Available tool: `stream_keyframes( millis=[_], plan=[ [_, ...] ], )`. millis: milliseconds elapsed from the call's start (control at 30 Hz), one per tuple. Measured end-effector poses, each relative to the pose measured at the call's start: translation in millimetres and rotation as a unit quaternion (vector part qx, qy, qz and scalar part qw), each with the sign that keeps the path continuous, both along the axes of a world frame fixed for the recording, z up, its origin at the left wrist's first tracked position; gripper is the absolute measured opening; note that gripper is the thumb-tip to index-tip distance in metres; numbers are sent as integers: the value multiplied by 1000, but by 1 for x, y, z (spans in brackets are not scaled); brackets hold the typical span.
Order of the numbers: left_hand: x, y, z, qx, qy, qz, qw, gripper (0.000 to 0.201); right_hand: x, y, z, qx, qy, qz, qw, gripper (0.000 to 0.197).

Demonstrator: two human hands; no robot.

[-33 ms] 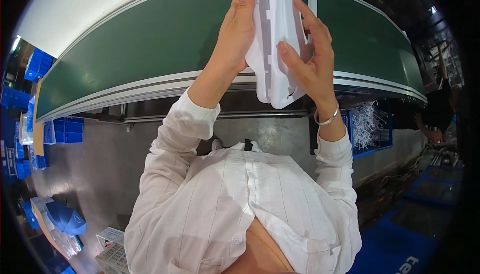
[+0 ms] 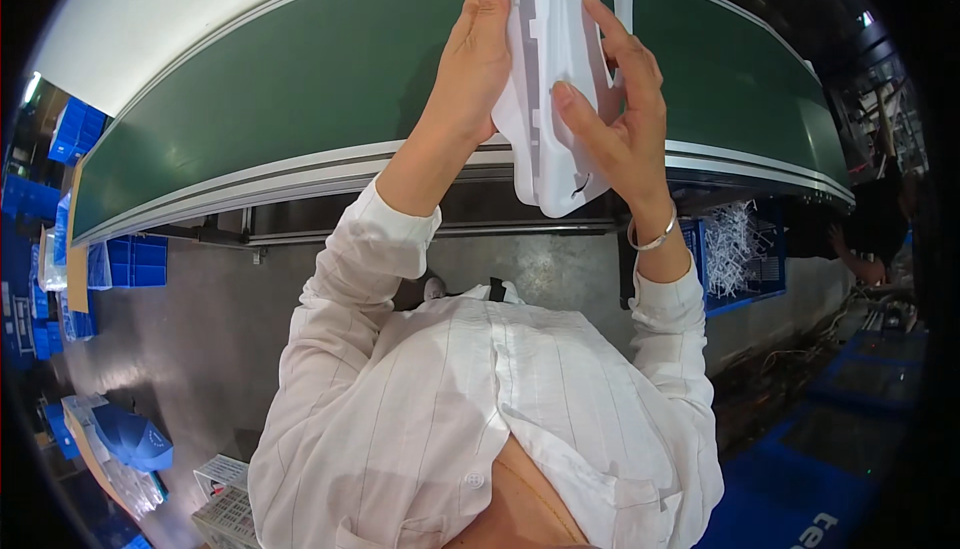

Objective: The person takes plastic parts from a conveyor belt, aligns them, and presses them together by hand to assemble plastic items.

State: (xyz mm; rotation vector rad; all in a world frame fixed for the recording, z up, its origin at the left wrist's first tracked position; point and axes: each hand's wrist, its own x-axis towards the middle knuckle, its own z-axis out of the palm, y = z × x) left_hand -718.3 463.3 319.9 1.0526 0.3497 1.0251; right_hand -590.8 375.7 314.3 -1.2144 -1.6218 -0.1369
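Observation:
A long white plastic housing (image 2: 566, 44) is held up over the green belt surface, its upper end cut off by the picture's edge. Slots and small tabs run along a lengthwise gap in it, and a large rounded opening shows on its right side. My left hand (image 2: 478, 64) grips the left side, thumb up along the edge and the other fingers hidden behind. On the right, my right hand (image 2: 630, 109) holds the housing with thumb on its face and index finger stretched beside the opening; the remaining fingers are partly hidden.
The green conveyor-like table (image 2: 300, 79) with metal rails (image 2: 290, 174) crosses in front of me. Below its right end stands a blue crate (image 2: 770, 274) of small white parts (image 2: 735, 249). Blue bins (image 2: 135, 261) stand at the left. Another person's hand (image 2: 862, 267) shows far right.

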Motion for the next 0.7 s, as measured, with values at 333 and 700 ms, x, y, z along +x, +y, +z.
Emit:
stream_keyframes(
  millis=[333,700],
  plan=[
    [8,1,-1,21,-24,-13,999,63,1,-3,-4,-33,-14,-26,999,55],
    [7,4,0,52,-70,-39,995,59,-4,-2,0,-22,-22,-58,998,57]
  ],
)
